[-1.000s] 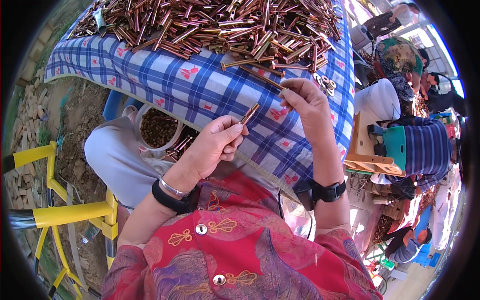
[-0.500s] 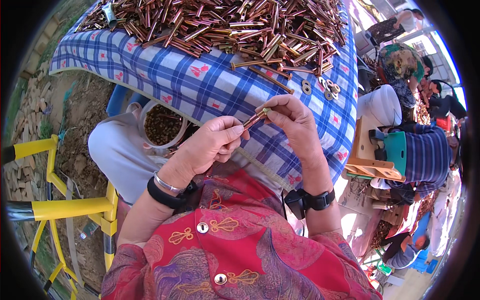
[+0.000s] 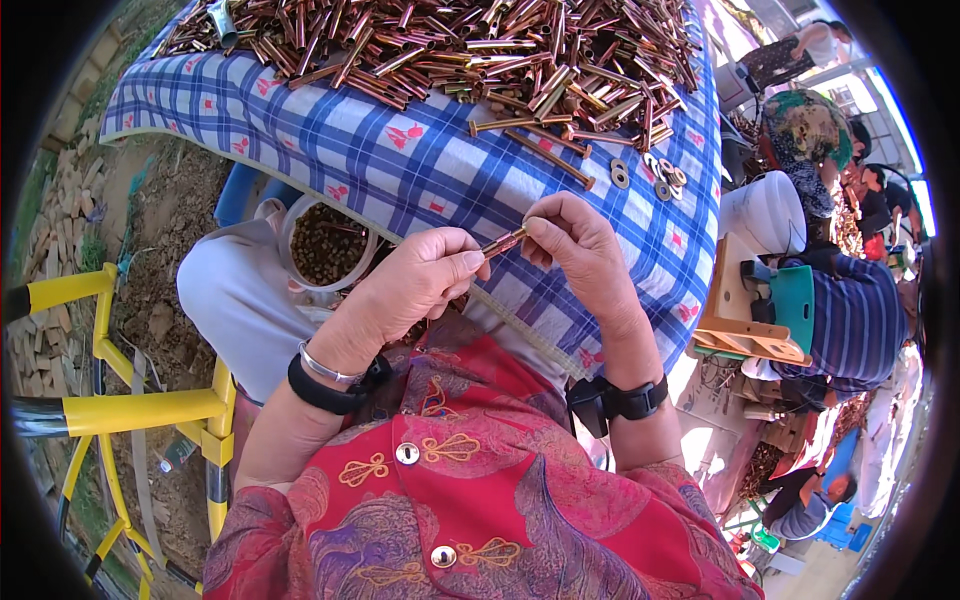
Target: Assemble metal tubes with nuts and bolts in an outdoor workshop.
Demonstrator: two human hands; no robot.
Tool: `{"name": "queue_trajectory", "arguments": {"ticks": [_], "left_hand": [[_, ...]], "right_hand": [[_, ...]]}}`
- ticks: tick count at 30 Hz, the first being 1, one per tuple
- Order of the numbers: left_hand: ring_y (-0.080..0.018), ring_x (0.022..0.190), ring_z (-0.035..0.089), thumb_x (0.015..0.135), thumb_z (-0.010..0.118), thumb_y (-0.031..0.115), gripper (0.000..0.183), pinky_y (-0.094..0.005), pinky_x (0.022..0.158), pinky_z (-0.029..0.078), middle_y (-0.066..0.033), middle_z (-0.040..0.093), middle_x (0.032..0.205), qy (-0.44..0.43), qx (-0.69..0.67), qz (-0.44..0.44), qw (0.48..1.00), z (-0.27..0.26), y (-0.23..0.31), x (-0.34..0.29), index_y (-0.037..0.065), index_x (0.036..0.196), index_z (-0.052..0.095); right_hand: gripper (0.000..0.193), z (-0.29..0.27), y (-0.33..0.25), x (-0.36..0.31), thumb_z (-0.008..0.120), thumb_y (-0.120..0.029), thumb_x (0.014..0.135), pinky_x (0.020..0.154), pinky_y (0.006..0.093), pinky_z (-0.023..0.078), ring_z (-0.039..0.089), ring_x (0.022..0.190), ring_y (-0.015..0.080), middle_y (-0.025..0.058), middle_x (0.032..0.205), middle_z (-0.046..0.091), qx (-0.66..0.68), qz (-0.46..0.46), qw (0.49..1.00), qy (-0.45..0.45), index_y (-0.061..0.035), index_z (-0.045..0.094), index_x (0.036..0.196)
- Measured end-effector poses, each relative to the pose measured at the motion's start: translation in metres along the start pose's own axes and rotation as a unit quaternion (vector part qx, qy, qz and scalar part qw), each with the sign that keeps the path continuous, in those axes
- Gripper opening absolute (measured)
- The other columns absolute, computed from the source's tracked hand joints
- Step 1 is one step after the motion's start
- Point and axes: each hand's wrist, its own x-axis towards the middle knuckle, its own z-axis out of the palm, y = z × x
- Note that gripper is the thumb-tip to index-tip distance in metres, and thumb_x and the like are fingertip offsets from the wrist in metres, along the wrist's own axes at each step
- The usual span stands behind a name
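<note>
Between my hands, over the near edge of the table, is a brassy expansion bolt (image 3: pixel 503 242), slanting up to the right. My left hand (image 3: pixel 425 280) is closed round its lower end, thumb on top. The thumb and fingertips of my right hand (image 3: pixel 583 250) pinch its upper end and hide most of that tip. Beyond them, a big heap of similar brassy sleeves and bolts (image 3: pixel 480 60) covers the far part of the checked tablecloth (image 3: pixel 430 165). A few long bolts (image 3: pixel 550 158) lie loose at its near side, with several flat washers (image 3: pixel 620 173) to their right.
Beside my left knee, below the table, stands a bucket (image 3: pixel 318 288) of small brownish pieces. A yellow and black railing (image 3: pixel 145 411) is at left. To the right are a white bucket (image 3: pixel 765 215), a wooden chair (image 3: pixel 750 340) and several people. A grey metal tube (image 3: pixel 222 25) lies far left on the table.
My right fingertips have closed further over the bolt's upper end; the pale greenish piece seen there before is now mostly covered. My left hand keeps its hold, almost unmoved.
</note>
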Motion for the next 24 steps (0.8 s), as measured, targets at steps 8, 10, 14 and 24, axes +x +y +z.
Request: {"name": "queue_trajectory", "arguments": {"ticks": [8, 10, 14, 24], "left_hand": [[-0.0001, 0.054, 0.031, 0.095, 0.05, 0.016, 0.015, -0.0171, 0.046, 0.024, 0.0085, 0.038, 0.065, 0.098, 0.309, 0.178, 0.929, 0.001, -0.009, 0.004, 0.003, 0.091, 0.056], [-0.0004, 0.055, 0.031, 0.095, 0.05, 0.016, 0.015, -0.0175, 0.047, 0.025, 0.0084, 0.037, 0.065, 0.082, 0.259, 0.152, 0.95, -0.001, -0.008, 0.005, 0.003, 0.091, 0.056], [-0.0009, 0.056, 0.031, 0.096, 0.05, 0.015, 0.015, -0.0181, 0.048, 0.026, 0.0082, 0.036, 0.065, 0.057, 0.186, 0.11, 0.975, 0.0, -0.004, 0.001, 0.002, 0.09, 0.055], [-0.0012, 0.058, 0.036, 0.095, 0.051, 0.016, 0.016, -0.0178, 0.05, 0.029, 0.0072, 0.041, 0.066, 0.072, 0.213, 0.128, 0.966, -0.006, -0.014, -0.001, 0.001, 0.093, 0.055]], "right_hand": [[0.013, 0.01, -0.001, -0.001, 0.058, -0.015, 0.092, 0.057, 0.0203, 0.042, 0.054, 0.065, 0.0069, 0.0024, 0.074, 0.06, 0.004, 0.038, 0.998, 0.045, -0.0019, 0.057, 0.094], [0.014, 0.015, -0.004, -0.002, 0.058, -0.017, 0.093, 0.055, 0.0199, 0.041, 0.052, 0.061, 0.0063, 0.0015, 0.069, 0.059, 0.067, 0.055, 0.994, 0.07, -0.0027, 0.057, 0.093], [0.015, 0.011, 0.0, -0.002, 0.058, -0.018, 0.093, 0.053, 0.0199, 0.039, 0.05, 0.057, 0.006, 0.0011, 0.067, 0.058, 0.005, 0.059, 0.998, 0.036, -0.003, 0.056, 0.093], [0.014, 0.019, 0.005, -0.001, 0.057, -0.017, 0.093, 0.055, 0.0207, 0.039, 0.05, 0.063, 0.0061, 0.0012, 0.073, 0.058, -0.001, 0.042, 0.999, 0.025, -0.0025, 0.057, 0.096]]}}
